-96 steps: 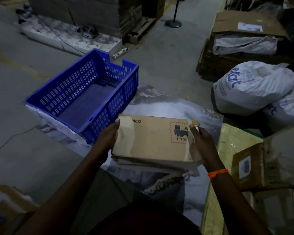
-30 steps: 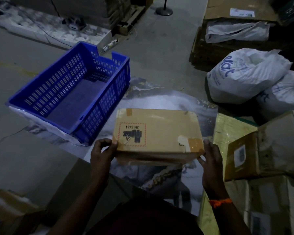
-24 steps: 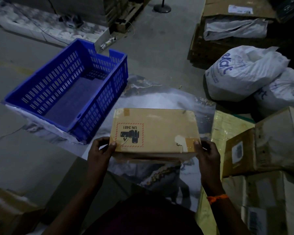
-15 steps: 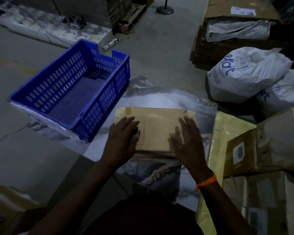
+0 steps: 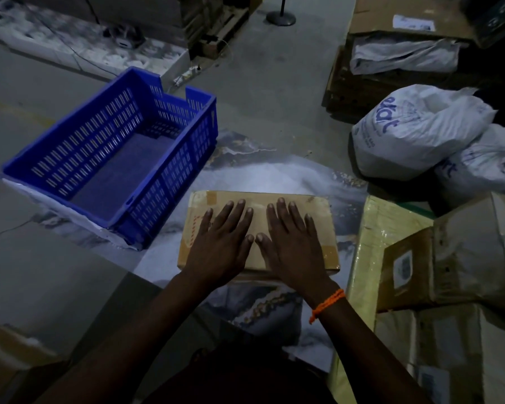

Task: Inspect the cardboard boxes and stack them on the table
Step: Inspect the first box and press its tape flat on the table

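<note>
Dimly lit view looking down from a person's head. Two bare forearms reach forward, the right wrist tied with an orange thread. The left hand and right hand lie side by side, palms down, fingers straight and slightly spread. They press on the lid of a flat cardboard box and grip nothing.

The box lies level on a marble-patterned table, near its front edge. A paler edge shows under its near side, perhaps another box beneath; the light is too poor to be sure. Part of a red dashed label shows beside the left hand, and tape patches mark two corners.

The box looks stiff, shallow and probably fairly light, with worn corners. A sound hold would likely be at its two short ends, fingers hooked under the bottom edge, since the tape may be slick.

Just left of the box stands an empty blue slotted crate. To the right are a yellow wrapped parcel and more boxes, one with a printed sticker. Beyond those sit white sacks on the grey floor.
</note>
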`<state>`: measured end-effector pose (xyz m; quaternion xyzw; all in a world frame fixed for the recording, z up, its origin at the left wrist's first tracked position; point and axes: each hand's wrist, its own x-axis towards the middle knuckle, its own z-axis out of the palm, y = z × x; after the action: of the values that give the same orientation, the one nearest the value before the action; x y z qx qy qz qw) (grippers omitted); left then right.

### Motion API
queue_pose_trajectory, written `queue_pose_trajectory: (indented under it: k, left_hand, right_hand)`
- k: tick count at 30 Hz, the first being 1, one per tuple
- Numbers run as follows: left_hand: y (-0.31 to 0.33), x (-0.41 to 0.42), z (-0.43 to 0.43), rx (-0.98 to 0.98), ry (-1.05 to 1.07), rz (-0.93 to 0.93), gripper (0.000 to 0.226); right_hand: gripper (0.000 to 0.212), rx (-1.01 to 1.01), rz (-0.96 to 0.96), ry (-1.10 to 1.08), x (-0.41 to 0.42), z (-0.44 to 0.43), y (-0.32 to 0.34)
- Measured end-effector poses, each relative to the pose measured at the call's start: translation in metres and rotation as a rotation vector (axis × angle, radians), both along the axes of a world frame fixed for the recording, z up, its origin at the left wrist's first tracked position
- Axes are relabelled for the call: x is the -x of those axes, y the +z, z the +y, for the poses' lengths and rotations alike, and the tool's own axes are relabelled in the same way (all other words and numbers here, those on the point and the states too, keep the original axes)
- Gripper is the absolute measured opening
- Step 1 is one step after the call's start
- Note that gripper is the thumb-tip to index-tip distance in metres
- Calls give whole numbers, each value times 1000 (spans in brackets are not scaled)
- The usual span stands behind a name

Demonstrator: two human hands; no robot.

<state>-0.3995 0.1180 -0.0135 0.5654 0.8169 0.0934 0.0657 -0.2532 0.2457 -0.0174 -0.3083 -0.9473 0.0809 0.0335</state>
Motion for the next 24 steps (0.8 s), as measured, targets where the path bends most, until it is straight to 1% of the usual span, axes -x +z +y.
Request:
queue_pose_trajectory:
  k: [5,8,11,13,15,18,24]
  left_hand:
    - [3,3,2,15,-3,-16,66]
    - [6,2,-1,29,-21,-17,67]
    - [11,0,-16,20,-43,-51,69]
    - [11,-2,-33,-14,-65,-70,68]
    - [5,-3,-54,-72,-81,-39,65]
    - [-7,-5,-74,-105,-111,15,63]
    - [-13,-2,-68,-196,-102,23,63]
  right_hand:
    - [74,15,3,-11,2,2,-2]
    - [73,34,16,26,-2,3,3]
    - [74,82,35,77,-19,0,6]
    - [73,113,77,62,-38,-4,6]
    - [72,80,113,42,-57,-10,1]
    - [73,-5,105,60,-77,-19,-8]
    - [70,-45,117,58,-76,-20,-11]
